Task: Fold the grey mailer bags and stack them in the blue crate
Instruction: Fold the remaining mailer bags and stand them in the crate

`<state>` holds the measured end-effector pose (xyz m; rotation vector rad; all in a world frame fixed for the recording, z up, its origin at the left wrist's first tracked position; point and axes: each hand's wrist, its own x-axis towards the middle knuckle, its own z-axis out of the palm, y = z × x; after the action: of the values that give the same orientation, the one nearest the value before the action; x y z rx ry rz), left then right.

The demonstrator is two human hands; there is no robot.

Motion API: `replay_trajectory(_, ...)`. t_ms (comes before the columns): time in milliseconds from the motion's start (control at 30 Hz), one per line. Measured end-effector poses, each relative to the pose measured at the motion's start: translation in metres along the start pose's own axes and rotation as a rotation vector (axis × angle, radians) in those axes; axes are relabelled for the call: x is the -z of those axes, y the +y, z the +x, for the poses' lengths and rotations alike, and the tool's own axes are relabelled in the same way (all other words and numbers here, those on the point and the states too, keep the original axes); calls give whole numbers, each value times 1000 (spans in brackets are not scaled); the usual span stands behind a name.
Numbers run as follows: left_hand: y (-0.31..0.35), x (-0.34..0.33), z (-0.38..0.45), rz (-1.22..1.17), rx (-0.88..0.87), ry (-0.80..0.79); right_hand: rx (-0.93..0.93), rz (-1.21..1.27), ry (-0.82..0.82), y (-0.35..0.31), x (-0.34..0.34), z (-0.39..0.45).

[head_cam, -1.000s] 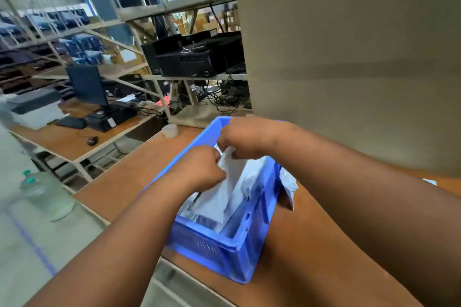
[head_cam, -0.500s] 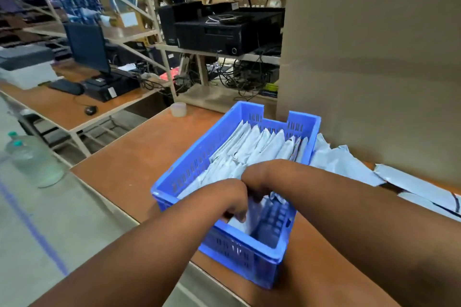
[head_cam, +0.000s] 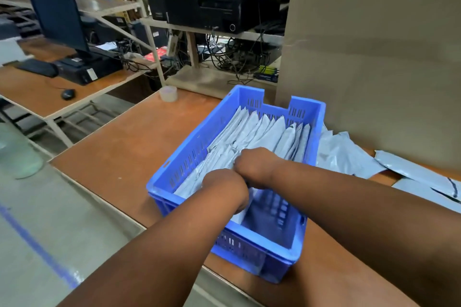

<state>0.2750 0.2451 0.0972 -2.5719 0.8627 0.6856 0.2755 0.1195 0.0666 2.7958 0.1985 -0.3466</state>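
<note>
We see a tall cardboard box [head_cam: 374,57] standing at the right rear of the brown worktop [head_cam: 119,154], just behind the blue crate [head_cam: 189,157]. The crate sits near the worktop's front edge and holds a row of folded grey mailer bags [head_cam: 264,132] standing on edge, leaning toward its left wall and filling the far part; the near right part of its floor is bare. More unfolded mailer bags [head_cam: 349,157] lie loose on the worktop just right of the crate, against the foot of the box. Both our forearms reach into the crate from the near side. Our left hand [head_cam: 224,187] is curled, knuckles up, over the nearest bags, and our right hand [head_cam: 257,164] is curled beside it, touching it, at the same bags; the fingers of both are hidden beneath the hands, so we cannot tell whether they grip a bag. A small roll of clear tape [head_cam: 168,93] rests at the worktop's far left corner, well apart from the crate.
</note>
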Motion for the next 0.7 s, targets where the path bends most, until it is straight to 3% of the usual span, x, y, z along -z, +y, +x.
replay_trajectory(133,0,2,-1,13,33,-67,-38,-10,-10,-9,1,-2)
replay_trajectory(333,2,12,-17,-47,57,100,-19,80,-7,11,17,-19)
replay_trajectory(533,23,47,-38,-55,-100,470,-64,202,118,51,59,-83)
replay_trajectory(700,81,69,-59,18,-334,728,-213,293,169,113,46,-170)
